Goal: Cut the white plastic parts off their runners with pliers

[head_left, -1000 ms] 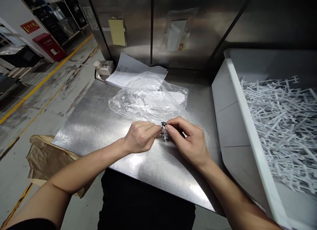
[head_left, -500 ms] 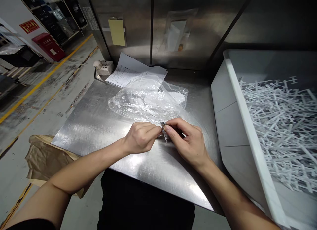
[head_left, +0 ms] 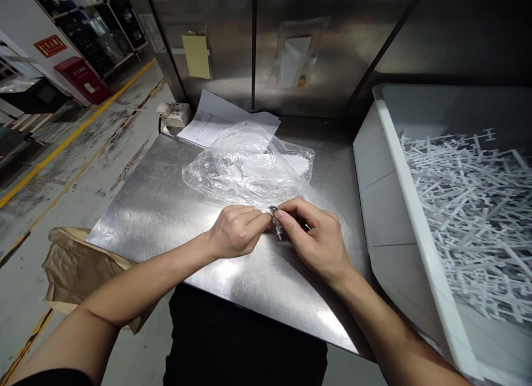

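Note:
A clear plastic bag (head_left: 249, 172) with small white pieces inside lies on the metal table. Its gathered end (head_left: 278, 228) sticks out toward me between my hands. At this bunched neck is a thin dark tie (head_left: 273, 208), small and partly covered by my fingers. My left hand (head_left: 240, 230) is closed, its fingertips pinched at the tie from the left. From the right, thumb and index finger of my right hand (head_left: 318, 236) pinch the tie too. The fingers hide how far it wraps around the neck.
A large white bin (head_left: 388, 219) full of thin white plastic sticks (head_left: 465, 208) stands at the right. Printed papers (head_left: 211, 122) lie behind the bag, beside a power strip (head_left: 178, 115). Brown paper (head_left: 78, 264) is at the table's left edge. A metal panel (head_left: 233, 20) rises behind.
Both hands stay at the bag's neck with almost the same grip. The bag's gathered end has shifted very slightly.

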The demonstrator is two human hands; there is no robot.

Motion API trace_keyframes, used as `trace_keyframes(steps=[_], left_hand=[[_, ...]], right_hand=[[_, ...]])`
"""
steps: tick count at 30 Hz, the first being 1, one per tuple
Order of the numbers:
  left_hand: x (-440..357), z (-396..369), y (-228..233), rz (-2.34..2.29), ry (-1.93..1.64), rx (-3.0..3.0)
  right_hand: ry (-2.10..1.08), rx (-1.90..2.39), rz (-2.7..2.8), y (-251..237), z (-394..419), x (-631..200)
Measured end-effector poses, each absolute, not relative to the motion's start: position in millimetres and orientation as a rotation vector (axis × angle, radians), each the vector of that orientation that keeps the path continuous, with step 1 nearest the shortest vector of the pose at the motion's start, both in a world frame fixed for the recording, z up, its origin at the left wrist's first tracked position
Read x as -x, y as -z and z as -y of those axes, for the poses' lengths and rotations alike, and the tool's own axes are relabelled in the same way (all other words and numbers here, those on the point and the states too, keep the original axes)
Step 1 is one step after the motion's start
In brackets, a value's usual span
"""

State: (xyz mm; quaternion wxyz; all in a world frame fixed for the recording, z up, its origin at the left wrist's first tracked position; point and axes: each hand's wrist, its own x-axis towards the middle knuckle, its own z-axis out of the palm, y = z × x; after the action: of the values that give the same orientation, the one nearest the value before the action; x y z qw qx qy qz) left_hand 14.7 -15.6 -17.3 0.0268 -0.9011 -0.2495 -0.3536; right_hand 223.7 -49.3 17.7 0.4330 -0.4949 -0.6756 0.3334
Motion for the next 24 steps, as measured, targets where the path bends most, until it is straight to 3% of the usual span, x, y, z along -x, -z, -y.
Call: trace_keyframes(steps=[16, 24], left_hand=[[-14, 16, 13, 0.804, 1.104, 2.835], [-3, 6, 2, 1.072, 1.321, 2.913]], right_hand=[[-1.245, 1.308, 1.370, -9, 38, -226], [-1.056, 1.249, 1.374, -15, 42, -226]])
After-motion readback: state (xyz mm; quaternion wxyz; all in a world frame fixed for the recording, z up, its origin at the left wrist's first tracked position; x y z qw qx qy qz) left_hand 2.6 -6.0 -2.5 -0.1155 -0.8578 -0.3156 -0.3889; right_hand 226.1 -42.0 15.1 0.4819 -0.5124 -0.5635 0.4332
